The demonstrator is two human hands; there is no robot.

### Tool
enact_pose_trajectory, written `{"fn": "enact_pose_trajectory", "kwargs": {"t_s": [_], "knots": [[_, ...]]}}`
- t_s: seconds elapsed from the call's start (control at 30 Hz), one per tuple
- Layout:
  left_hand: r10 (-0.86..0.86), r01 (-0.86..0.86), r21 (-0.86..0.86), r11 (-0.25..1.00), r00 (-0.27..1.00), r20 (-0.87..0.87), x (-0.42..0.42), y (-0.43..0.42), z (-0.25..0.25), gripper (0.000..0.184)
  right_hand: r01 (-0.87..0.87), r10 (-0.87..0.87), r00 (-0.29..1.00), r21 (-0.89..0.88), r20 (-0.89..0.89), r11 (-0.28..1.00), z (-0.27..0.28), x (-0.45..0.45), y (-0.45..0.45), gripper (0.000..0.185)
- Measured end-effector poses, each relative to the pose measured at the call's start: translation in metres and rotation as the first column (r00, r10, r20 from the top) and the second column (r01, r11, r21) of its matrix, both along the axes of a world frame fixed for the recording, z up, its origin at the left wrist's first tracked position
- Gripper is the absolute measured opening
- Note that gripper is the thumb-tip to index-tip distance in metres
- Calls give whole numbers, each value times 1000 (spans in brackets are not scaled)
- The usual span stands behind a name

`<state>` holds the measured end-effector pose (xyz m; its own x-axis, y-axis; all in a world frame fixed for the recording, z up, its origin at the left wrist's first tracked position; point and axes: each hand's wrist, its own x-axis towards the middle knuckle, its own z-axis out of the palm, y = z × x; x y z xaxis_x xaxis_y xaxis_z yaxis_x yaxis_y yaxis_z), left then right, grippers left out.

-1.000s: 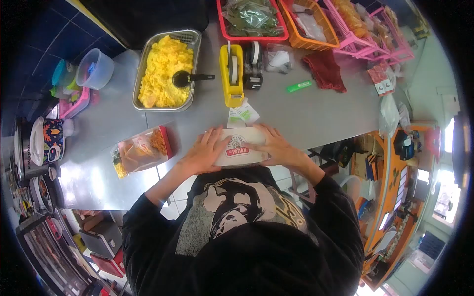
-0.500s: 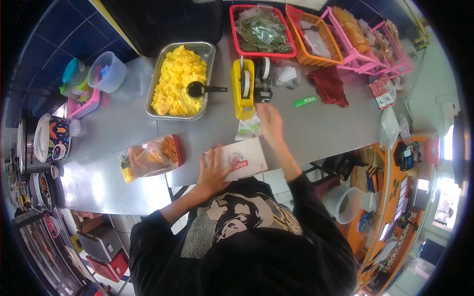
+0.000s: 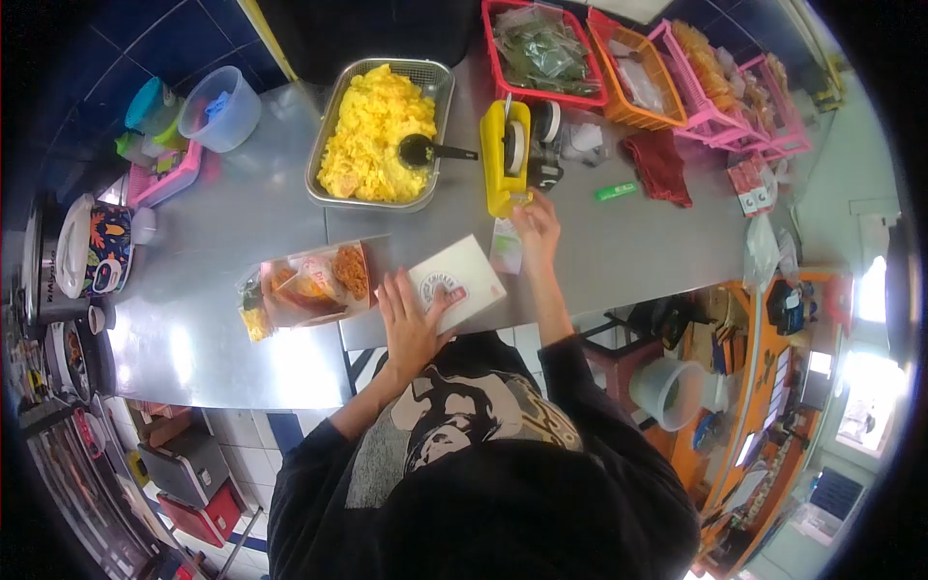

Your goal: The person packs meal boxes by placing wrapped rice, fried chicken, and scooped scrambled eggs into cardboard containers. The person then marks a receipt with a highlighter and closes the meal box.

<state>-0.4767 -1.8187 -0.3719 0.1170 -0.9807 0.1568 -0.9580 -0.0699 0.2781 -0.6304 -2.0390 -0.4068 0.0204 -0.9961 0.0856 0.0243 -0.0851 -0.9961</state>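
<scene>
A white printed box (image 3: 462, 280) lies tilted near the table's front edge. My left hand (image 3: 411, 319) rests on its left part, fingers spread. At the front end of the yellow tape dispenser (image 3: 497, 159), my right hand (image 3: 537, 227) has its fingers pinched together; what they hold is too small to make out. Just below the dispenser lies a small white and green paper (image 3: 506, 246), partly beside my right hand. To the left of the white box is an open box with fried chicken (image 3: 316, 283), a yellow-filled packet (image 3: 254, 319) at its left end.
A metal tray of yellow food (image 3: 373, 135) with a black scoop (image 3: 417, 152) stands behind. Red (image 3: 543, 94) and orange (image 3: 667, 118) baskets, a dark red cloth (image 3: 657, 166) and a green item (image 3: 615, 191) are at the right. A clear tub (image 3: 220, 109) stands back left.
My right hand has left the white box and reached the tape dispenser, where its fingers have closed. The white box has turned to a tilt under my left hand.
</scene>
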Motion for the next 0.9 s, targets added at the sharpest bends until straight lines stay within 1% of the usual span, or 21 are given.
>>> {"fn": "enact_pose_trajectory", "kwargs": {"t_s": [0.03,0.07,0.13,0.17,0.23,0.27,0.3,0.37,0.43,0.47,0.5,0.53,0.57,0.63,0.67,0.73,0.77,0.8,0.83,0.87,0.9], "knots": [[11,-12,-12,1000,1000,-9,1,-5,1,81,12,-153,893,-318,-423,948,3,0,1,19],[26,-26,-5,1000,1000,-17,1,-10,6,76,15,-156,893,-319,-422,948,7,-1,0,19],[44,-44,-19,999,999,12,2,-22,5,74,68,-290,761,-374,-580,925,20,-8,2,15],[63,-61,-36,997,997,39,3,-26,4,72,68,-291,760,-374,-581,925,24,-15,8,15],[75,-73,-57,996,997,26,5,-36,2,71,81,-261,699,-289,-666,954,32,-32,26,6],[75,-73,-86,994,997,25,6,-38,1,71,26,-96,837,-137,-539,990,40,-32,45,4],[72,-69,-114,991,997,24,6,-40,-1,71,-55,53,930,5,-364,998,45,-27,67,4],[61,-58,-131,990,998,18,8,-41,-6,70,-249,296,939,247,-174,936,44,-14,105,14],[48,-45,-139,989,999,16,8,-41,-9,69,-319,355,931,285,-85,904,27,17,124,25],[5,-3,-134,991,1000,15,10,-40,-8,67,-316,352,932,290,-81,903,23,17,123,25],[-38,40,-130,991,999,16,13,-39,-7,65,-329,370,922,272,-116,904,20,18,120,33],[-139,144,-93,985,989,54,17,-38,-1,64,-344,388,909,250,-151,905,17,20,115,41],[-145,150,-88,985,988,57,21,-36,-2,64,-340,383,912,252,-146,906,15,18,110,41],[-317,344,-79,936,917,240,27,-33,-2,62,-428,441,841,113,-314,897,12,6,101,46],[-323,350,-79,933,915,241,26,-32,0,62,-422,435,844,112,-314,899,9,1,103,46],[-299,306,-46,951,947,115,25,-31,5,65,-316,137,775,-190,-617,929,5,-5,104,35],[-294,302,-51,952,948,119,25,-32,4,65,-320,137,776,-197,-616,927,-1,-8,103,35],[-276,281,-49,959,958,79,25,-32,3,65,4,-112,848,-204,-518,979,-8,-12,104,28],[-261,263,-41,964,965,37,24,-31,4,65,329,-369,828,-167,-422,929,-6,-11,106,23],[-263,264,-38,964,964,37,25,-29,5,65,330,-369,828,-163,-423,930,-6,-10,102,23],[-268,269,-26,963,963,39,26,-29,6,65,340,-343,846,-80,-408,937,-6,-7,92,22]]}}
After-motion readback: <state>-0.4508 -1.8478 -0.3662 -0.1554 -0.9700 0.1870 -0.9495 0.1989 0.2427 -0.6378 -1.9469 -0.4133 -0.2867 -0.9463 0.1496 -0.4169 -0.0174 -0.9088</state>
